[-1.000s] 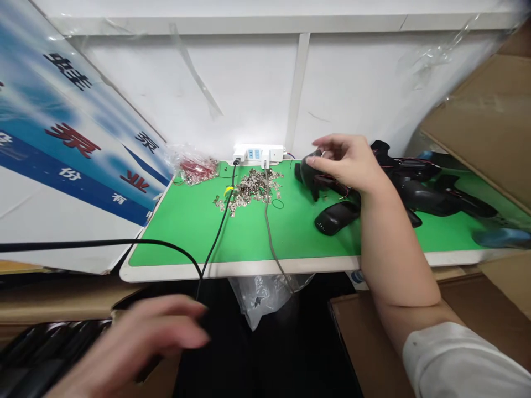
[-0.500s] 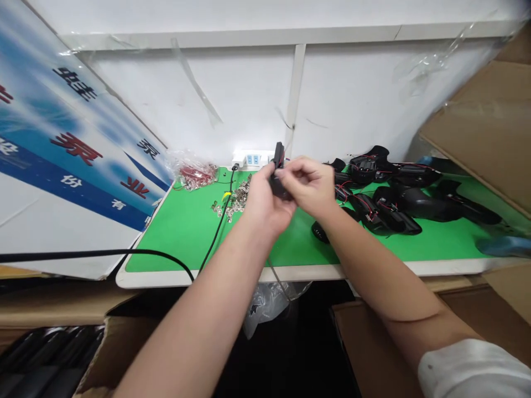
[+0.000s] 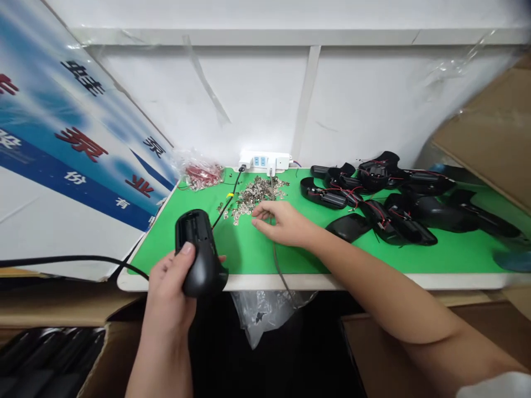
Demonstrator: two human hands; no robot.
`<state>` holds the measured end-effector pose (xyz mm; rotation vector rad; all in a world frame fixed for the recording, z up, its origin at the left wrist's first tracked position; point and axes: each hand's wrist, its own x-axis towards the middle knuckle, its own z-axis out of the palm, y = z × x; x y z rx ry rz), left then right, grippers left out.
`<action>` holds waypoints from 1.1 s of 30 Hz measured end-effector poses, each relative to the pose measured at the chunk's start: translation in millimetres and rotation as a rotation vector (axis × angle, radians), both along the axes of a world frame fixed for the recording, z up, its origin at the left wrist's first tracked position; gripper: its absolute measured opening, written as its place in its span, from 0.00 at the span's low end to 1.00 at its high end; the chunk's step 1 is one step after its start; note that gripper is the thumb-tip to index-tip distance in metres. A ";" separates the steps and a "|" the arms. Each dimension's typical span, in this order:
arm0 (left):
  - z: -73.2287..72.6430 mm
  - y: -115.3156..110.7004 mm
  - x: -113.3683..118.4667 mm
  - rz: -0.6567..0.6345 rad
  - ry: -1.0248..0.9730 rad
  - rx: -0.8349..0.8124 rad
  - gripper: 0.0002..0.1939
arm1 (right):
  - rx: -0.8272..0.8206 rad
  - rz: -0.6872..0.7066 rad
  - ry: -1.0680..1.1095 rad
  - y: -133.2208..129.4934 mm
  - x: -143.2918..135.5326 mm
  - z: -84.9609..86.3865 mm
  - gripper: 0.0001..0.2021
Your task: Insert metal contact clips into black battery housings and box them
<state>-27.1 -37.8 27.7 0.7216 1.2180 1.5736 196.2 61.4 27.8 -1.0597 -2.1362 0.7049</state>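
- My left hand point(image 3: 174, 287) grips the black housing point(image 3: 199, 251) over the green mat's point(image 3: 186, 232) near edge
- My right hand point(image 3: 282, 221), fingers loosely curled and empty, reaches the metal clips point(image 3: 255, 193); next I'd pinch one out

sign board point(image 3: 62, 155) | blue-white, leaning at left | Chinese characters: red 泵, 业; dark 泵; white 份, 有

Smooth black plastic shell point(image 3: 198, 254) — faintly glossy; shiny metal bits point(image 3: 255, 193) — on the bench's matt green mat point(image 3: 290, 243).
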 end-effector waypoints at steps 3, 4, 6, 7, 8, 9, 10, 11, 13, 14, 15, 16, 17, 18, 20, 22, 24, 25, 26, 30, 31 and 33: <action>2.8 -0.8 -5.5 -0.003 -0.085 0.078 0.22 | 0.023 -0.049 -0.101 2.7 -20.6 -11.7 0.12; 3.5 0.2 -4.2 -0.033 -0.116 0.095 0.21 | 0.037 -0.060 -0.123 5.4 -26.3 -15.1 0.14; 2.8 4.3 1.2 -0.097 -0.175 0.086 0.21 | 0.062 -0.049 -0.165 12.0 -35.3 -21.0 0.17; 1.5 7.2 4.7 -0.103 -0.201 0.078 0.21 | 0.073 -0.034 -0.183 15.3 -38.5 -23.3 0.18; -0.1 10.5 8.4 -0.093 -0.223 0.076 0.20 | 0.084 -0.020 -0.199 18.2 -40.9 -25.3 0.19; -1.6 13.9 12.0 -0.069 -0.238 0.082 0.20 | 0.097 -0.013 -0.213 20.5 -42.5 -26.8 0.19; -2.7 17.4 15.2 -0.044 -0.246 0.089 0.20 | 0.108 -0.015 -0.223 22.3 -43.4 -27.8 0.19; -3.0 20.8 17.8 -0.021 -0.247 0.095 0.20 | 0.116 -0.023 -0.228 23.4 -43.7 -28.4 0.18; -0.9 26.8 20.6 0.022 -0.248 0.105 0.19 | 0.117 -0.042 -0.224 24.6 -43.0 -28.2 0.14; 1.5 29.6 20.9 0.043 -0.249 0.111 0.18 | 0.108 -0.047 -0.214 24.8 -42.4 -27.7 0.12; 4.4 32.4 20.7 0.065 -0.248 0.118 0.17 | 0.095 -0.047 -0.201 25.0 -41.7 -27.1 0.10; 7.6 35.4 20.5 0.086 -0.240 0.125 0.17 | 0.083 -0.047 -0.187 25.2 -41.2 -26.5 0.07; 10.6 38.5 20.5 0.104 -0.225 0.130 0.16 | 0.071 -0.046 -0.174 25.4 -40.8 -26.0 0.05; 12.9 41.8 21.0 0.115 -0.202 0.133 0.15 | 0.058 -0.046 -0.162 25.5 -40.6 -25.7 0.03; 14.1 48.1 24.3 0.116 -0.146 0.128 0.14 | 0.036 -0.049 -0.141 25.2 -40.2 -25.2 0.04; 9.1 51.9 29.9 0.093 -0.080 0.108 0.15 | 0.010 -0.057 -0.115 23.8 -37.9 -24.2 0.04; -1.3 51.9 35.6 0.014 -0.028 0.055 0.17 | -0.021 -0.068 -0.078 21.8 -31.5 -21.1 0.04; -7.5 50.6 38.0 -0.044 -0.005 0.030 0.18 | -0.052 -0.077 -0.035 20.9 -26.5 -18.5 0.04; -13.4 48.8 39.7 -0.103 0.018 0.015 0.18 | -0.090 -0.090 0.030 20.1 -20.6 -15.1 0.05; -26.6 42.2 43.0 -0.252 0.152 0.036 0.19 | -0.124 -0.142 0.329 19.0 4.1 3.0 0.09; -26.7 41.9 43.6 -0.267 0.192 0.036 0.19 | -0.085 -0.150 0.364 19.1 8.4 7.2 0.08; -25.0 42.6 45.4 -0.292 0.279 0.024 0.19 | -0.005 -0.155 0.387 18.6 13.4 13.7 0.08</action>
